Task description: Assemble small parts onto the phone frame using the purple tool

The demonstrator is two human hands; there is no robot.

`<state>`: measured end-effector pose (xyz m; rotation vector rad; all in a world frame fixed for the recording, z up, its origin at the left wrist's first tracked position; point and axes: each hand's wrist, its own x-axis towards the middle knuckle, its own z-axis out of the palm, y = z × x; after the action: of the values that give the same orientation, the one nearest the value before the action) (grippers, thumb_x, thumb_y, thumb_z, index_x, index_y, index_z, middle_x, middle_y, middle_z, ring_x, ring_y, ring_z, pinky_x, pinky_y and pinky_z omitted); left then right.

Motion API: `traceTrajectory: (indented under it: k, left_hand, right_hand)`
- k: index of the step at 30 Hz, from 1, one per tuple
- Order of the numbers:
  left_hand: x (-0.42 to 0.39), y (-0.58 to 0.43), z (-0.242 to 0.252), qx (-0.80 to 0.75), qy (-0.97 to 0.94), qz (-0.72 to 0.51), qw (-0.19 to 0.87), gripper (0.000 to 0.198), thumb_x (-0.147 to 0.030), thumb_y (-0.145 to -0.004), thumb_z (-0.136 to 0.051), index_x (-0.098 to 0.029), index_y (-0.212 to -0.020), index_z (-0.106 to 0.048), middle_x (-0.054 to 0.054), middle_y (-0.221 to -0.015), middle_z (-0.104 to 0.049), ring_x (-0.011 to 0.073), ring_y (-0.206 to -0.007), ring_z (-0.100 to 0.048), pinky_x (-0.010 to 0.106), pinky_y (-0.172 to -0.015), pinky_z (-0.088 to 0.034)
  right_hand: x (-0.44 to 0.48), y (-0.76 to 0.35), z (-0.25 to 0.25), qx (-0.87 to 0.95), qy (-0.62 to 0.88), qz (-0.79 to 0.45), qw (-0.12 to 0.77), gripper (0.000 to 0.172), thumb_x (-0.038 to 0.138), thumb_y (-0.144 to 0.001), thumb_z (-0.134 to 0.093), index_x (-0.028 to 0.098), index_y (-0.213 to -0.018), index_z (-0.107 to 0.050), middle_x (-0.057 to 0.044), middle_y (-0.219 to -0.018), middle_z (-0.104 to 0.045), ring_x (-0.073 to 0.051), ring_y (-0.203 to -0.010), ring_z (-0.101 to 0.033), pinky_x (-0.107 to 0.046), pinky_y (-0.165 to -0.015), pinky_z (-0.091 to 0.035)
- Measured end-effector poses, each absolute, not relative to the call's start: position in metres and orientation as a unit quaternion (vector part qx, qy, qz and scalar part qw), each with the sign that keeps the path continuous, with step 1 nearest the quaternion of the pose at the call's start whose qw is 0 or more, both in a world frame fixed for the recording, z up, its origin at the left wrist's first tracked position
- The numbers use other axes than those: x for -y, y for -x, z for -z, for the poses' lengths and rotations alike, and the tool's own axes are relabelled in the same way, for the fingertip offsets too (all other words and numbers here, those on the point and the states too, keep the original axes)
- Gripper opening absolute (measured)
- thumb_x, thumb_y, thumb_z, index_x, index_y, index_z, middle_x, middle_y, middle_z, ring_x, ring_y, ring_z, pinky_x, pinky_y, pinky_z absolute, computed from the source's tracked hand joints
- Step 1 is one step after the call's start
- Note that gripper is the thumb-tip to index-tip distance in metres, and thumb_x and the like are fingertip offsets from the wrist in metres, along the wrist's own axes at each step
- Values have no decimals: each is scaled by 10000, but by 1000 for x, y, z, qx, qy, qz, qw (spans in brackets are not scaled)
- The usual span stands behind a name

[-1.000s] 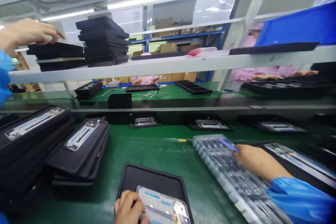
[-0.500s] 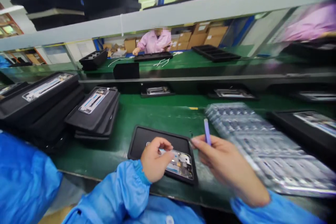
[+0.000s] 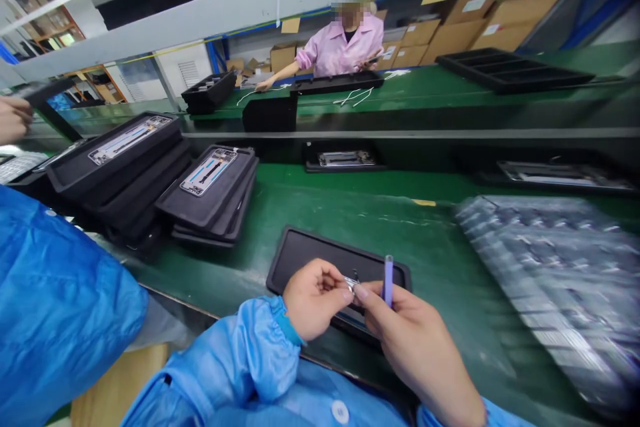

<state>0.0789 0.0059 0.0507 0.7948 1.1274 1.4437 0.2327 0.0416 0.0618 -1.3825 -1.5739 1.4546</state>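
Just above the near edge of the green workbench (image 3: pixel 425 233), the left hand (image 3: pixel 315 300) is closed, its thumb and fingertips (image 3: pixel 340 283) pinching a small metal part (image 3: pixel 351 284). The right hand (image 3: pixel 415 347) is closed too, gripping an upright purple stick (image 3: pixel 388 280) while one fingertip reaches to just beside the metal part. Both hands hover over a black tray (image 3: pixel 320 253), and what lies in it is mostly hidden, though a thin edge shows beneath them. To the right sits a heap of clear plastic trays (image 3: pixel 550 293), too blurred to show their contents. To the left, two stacks of black trays (image 3: pixel 210 207) each carry a phone frame (image 3: pixel 208 172) on top, so those frames lie set out while the pinched part is still in hand. More trays with frames sit along the bench's far side. Beyond, a co-worker in a pink smock (image 3: pixel 345 40) works at a second green bench, before cardboard boxes (image 3: pixel 500 20).
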Motion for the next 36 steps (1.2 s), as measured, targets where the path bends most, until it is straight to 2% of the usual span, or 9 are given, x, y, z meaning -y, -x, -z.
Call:
traceTrajectory:
  k: [4,7,10,14,18,21,24,27,36]
  left_hand:
    - [-8,-73,-52,-457,-310,-588,591,521,-435,-666,-995,-187,-916,-611,-41,-724,-684,95,-656,-611,243,-677,-462]
    - [-6,-68,-52,-427,-300,-533,666,639,-490,-619,-1016,-199,-982,-578,-69,-665,-667,70,-546,-548,222,-591,-386]
    - [-2,-68,-52,-407,-307,-468,722,696,-518,-596,-1020,-215,-1025,-563,-78,-633,-672,71,-492,-531,214,-545,-354]
    - [-1,-71,-52,-398,-326,-432,741,688,-544,-619,-1005,-219,-1039,-567,-74,-637,-671,65,-493,-515,211,-550,-357]
    - [-1,-70,-58,-408,-367,-412,727,598,-512,-720,-941,-221,-1069,-550,-67,-654,-655,95,-555,-558,235,-609,-433]
    - [-3,-64,-68,-482,-452,-405,632,393,-370,-854,-805,-220,-1127,-566,-13,-790,-718,140,-664,-629,295,-710,-514]
    - [-8,-52,-76,-573,-603,-403,382,225,-249,-916,-684,-217,-1133,-637,70,-1048,-760,235,-971,-688,411,-945,-550]
    - [-17,-40,-69,-594,-688,-369,194,179,-224,-943,-634,-219,-1116,-683,105,-1183,-744,315,-1252,-614,508,-1124,-481]
    - [-21,-38,-46,-602,-745,-213,194,257,-280,-972,-642,-248,-1225,-682,76,-1302,-742,344,-1386,-533,592,-1096,-380]
  right_hand:
    - [-36,-245,-58,641,494,-468,355,475,661,-943,-666,220,-1081,-777,-22,-604,-554,-162,-505,-488,-285,-442,-396]
    - [-39,-269,-64,790,342,-250,442,339,377,-943,-756,286,-1269,-776,-117,-1037,-757,-209,-788,-733,-303,-666,-607]
    - [-48,-290,-78,912,147,-101,368,466,195,-979,-669,340,-1418,-721,-109,-1313,-756,-205,-1016,-788,-264,-795,-638]
    - [-55,-299,-88,953,67,-54,292,612,127,-1016,-540,321,-1596,-567,-77,-1319,-784,-209,-1097,-790,-305,-861,-657]
    - [-54,-295,-84,946,79,-77,306,589,94,-1020,-528,326,-1557,-595,-54,-1236,-813,-200,-1019,-801,-317,-845,-643]
    - [-59,-294,-80,938,104,-78,322,421,123,-1026,-551,281,-1388,-697,-68,-1149,-824,-197,-957,-790,-313,-823,-628]
    - [-73,-292,-72,940,147,-25,307,256,163,-1035,-549,219,-1201,-736,-103,-1148,-801,-208,-922,-769,-328,-785,-611]
    - [-89,-289,-57,949,177,22,259,208,147,-1041,-525,170,-1100,-723,-112,-1152,-770,-192,-840,-735,-323,-707,-573]
    - [-106,-284,-29,961,195,-6,197,237,93,-989,-485,154,-1104,-683,-114,-1148,-740,-183,-839,-706,-295,-672,-527]
